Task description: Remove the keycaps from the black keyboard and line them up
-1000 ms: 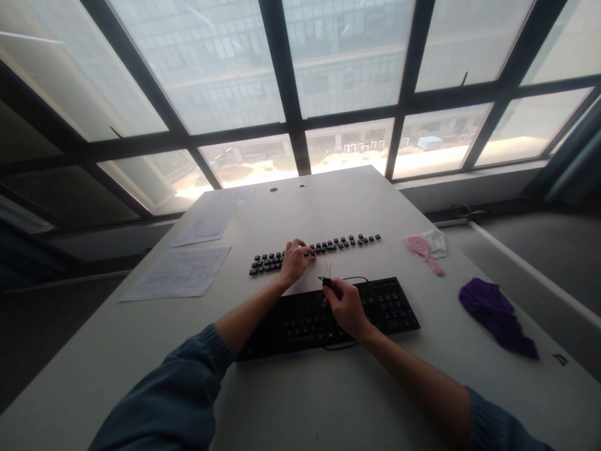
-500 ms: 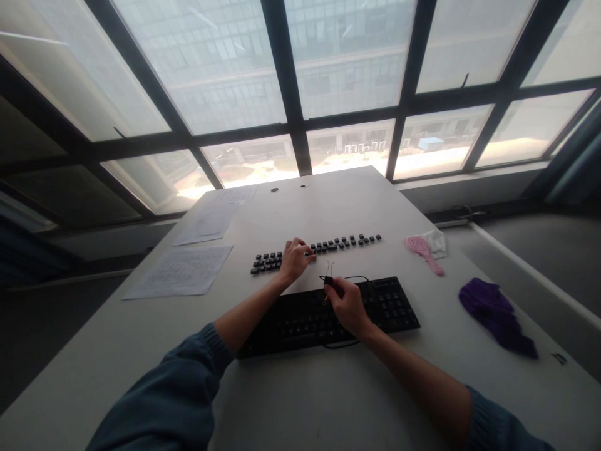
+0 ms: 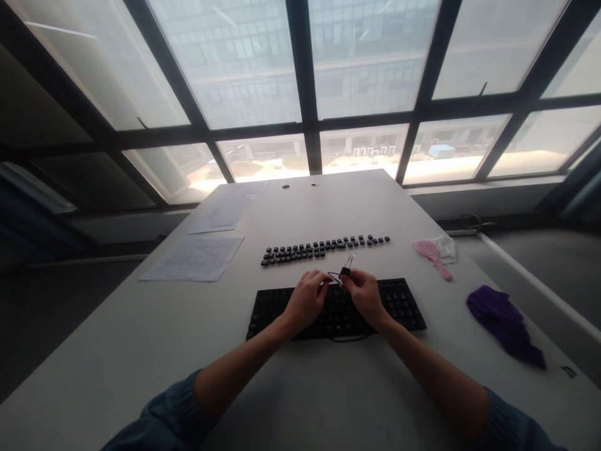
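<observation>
My right hand is closed around the black handle of a wire keycap puller, its thin prongs pointing up and away. Close beside it, my left hand has its fingers pinched together near a thin black cord; whether anything sits in them is hidden. Both hands hover over the black keyboard, which lies crosswise on the white table and is partly covered by them. Beyond the keyboard, loose black keycaps lie in uneven rows.
Printed papers lie on the left of the table. On the right are a pink hairbrush over a white packet, a purple cloth and a small dark item near the edge. Windows stand behind.
My left hand has come back from the keycap rows to beside the keycap puller. My right hand has lifted slightly, still holding the puller. The view has shifted a little left.
</observation>
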The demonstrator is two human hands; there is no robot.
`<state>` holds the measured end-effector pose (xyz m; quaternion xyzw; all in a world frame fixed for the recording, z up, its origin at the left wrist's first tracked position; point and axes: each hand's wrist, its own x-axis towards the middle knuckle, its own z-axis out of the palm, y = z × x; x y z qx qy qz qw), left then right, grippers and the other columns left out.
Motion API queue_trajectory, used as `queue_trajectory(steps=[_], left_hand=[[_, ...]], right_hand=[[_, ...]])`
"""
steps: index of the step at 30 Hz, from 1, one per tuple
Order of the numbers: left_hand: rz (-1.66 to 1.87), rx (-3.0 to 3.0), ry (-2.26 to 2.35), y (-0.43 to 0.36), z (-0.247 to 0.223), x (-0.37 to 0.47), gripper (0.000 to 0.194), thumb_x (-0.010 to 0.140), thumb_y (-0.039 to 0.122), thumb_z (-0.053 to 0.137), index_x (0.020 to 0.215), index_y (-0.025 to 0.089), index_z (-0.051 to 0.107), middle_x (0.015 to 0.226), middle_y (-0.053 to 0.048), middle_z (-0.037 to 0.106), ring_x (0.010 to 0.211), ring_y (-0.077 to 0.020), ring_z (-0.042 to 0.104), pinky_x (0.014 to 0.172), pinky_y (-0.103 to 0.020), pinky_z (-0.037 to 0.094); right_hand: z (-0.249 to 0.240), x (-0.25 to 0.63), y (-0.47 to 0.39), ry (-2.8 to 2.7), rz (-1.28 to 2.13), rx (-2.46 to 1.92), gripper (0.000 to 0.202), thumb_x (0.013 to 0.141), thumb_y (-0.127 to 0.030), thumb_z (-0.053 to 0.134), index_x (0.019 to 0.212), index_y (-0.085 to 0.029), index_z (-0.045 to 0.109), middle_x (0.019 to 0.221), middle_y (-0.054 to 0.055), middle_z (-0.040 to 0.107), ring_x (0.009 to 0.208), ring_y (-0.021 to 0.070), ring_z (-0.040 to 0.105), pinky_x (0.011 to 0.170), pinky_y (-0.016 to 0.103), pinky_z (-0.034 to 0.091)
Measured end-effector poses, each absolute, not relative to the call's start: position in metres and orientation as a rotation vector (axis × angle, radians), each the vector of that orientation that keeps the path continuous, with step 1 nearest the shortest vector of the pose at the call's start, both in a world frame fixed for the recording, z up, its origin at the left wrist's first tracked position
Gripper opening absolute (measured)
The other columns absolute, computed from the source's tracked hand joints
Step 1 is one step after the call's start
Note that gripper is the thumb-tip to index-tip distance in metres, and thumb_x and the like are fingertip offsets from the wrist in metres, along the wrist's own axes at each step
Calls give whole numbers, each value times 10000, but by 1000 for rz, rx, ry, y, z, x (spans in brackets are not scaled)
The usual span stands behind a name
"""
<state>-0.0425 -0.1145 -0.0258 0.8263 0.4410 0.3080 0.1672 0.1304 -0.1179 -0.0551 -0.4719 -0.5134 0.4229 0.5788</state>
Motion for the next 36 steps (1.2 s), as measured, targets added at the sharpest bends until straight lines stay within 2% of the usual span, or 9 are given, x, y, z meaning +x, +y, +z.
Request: queue_trajectory(steps=[6,13,22,25,30,36], left_hand=[[876,2273,1243,-128,-49,-42,194,934,131,453,950,205,632,949,-50,637,935,-213,554,875,-361,456],[861,2271,1236,-128,-56,-43,201,922,126,465,989,209,636,965,-57,634,958,-222,544,888,-371,458],[826,2302,1251,-130,-54,-43,170,904,113,476,917,200,621,930,-58,621,929,-224,532,857,-363,458],[807,2329,1240,-131,-52,-42,139,905,141,498,916,205,621,949,-59,625,937,-223,539,870,-365,455],[717,2387,1225,-128,-49,-42,85,828,224,669,907,214,639,961,-48,635,947,-233,553,872,-371,456],[630,2447,1246,-121,-51,-37,37,813,188,678,836,212,661,927,-44,636,893,-220,570,806,-343,463]], right_hand=[[-59,131,-128,-1476,758,-1135,240,843,-230,620,611,-182,582,657,-8,530,646,152,502,606,264,393],[-60,132,-127,-1587,778,-1127,179,867,-211,596,692,-190,628,690,1,560,676,169,524,638,274,397],[-58,131,-133,-1714,715,-1114,219,862,-173,598,646,-191,566,689,4,545,671,168,522,642,280,393],[-59,130,-135,-1708,689,-1111,196,873,-178,588,678,-194,592,711,14,566,690,176,537,663,288,410],[-59,130,-137,-1658,661,-1121,195,889,-226,585,704,-199,643,732,33,614,700,191,562,685,309,447],[-57,130,-137,-1640,673,-1093,193,895,-255,593,732,-198,678,750,44,632,714,193,575,687,313,468]])
